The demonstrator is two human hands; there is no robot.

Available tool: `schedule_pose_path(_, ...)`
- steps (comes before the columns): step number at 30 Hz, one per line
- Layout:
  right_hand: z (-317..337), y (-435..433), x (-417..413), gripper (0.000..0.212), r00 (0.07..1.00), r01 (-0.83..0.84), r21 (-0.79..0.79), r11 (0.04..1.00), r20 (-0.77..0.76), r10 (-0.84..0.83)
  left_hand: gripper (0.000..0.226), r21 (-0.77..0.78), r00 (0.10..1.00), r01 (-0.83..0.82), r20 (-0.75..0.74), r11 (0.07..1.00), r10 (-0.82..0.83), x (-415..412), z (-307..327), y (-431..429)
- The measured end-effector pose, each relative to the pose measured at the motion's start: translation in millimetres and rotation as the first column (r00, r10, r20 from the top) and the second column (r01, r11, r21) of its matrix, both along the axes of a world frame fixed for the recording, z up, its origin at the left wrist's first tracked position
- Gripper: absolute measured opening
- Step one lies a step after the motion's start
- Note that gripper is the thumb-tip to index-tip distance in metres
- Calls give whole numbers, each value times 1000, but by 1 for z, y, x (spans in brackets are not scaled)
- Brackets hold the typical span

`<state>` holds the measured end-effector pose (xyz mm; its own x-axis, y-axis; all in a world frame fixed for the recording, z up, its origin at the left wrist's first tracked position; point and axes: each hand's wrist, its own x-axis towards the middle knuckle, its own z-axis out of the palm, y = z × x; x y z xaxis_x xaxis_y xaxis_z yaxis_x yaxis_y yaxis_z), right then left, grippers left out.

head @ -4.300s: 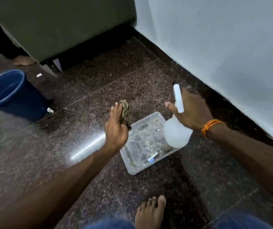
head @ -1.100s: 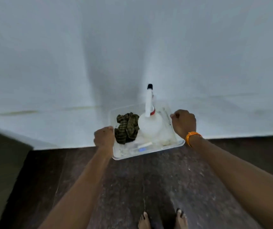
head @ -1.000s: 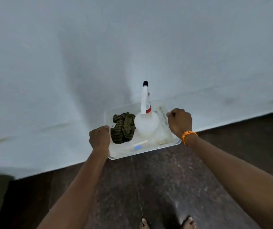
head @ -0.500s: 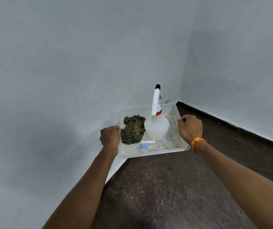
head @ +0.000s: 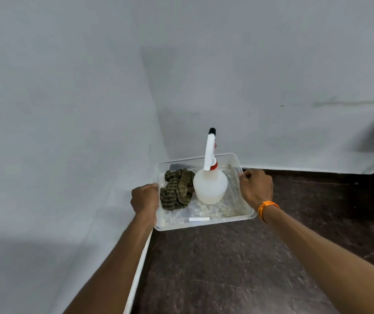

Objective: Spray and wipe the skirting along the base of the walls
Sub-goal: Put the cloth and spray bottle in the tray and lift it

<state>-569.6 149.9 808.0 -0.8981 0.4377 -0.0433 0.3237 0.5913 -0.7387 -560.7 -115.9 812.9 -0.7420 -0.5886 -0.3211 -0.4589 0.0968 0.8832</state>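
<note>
Head view, angled down, facing corner [head: 159, 123]

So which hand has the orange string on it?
The right hand, gripping the right rim of the clear tray: an orange band circles its wrist. The left hand, gripping the left rim, has a bare wrist.

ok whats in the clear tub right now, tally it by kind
spray bottle: 1
striped cloth, bunched: 1
small white stick: 1
total: 3, all inside the clear tub, which the left hand and right hand grip by its sides
</note>
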Motion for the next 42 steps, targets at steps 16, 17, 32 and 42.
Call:
schedule_pose_path(16, -61, 27, -239, 29, 980, 187, 28, 982, 60, -188, 22, -80, 978, 195, 87, 978, -188, -282, -48, 35)
schedule_pose_path(17, -65, 24, -255, 29, 981, 182, 28, 983, 63, -183, 23, -90, 978, 197, 84, 976, -190, -298, -51, 31)
schedule_pose_path(32, -251, -45, -481, 26, 967, 205, 154, 967, 118, -224, 21, -164, 883, 407, 321, 898, -342, -538, -229, -32)
schedule_pose_path(42, -515, -72, -584, 12, 967, 141, 227, 964, 176, -183, 36, -111, 833, 458, 401, 882, -382, -641, -497, -53)
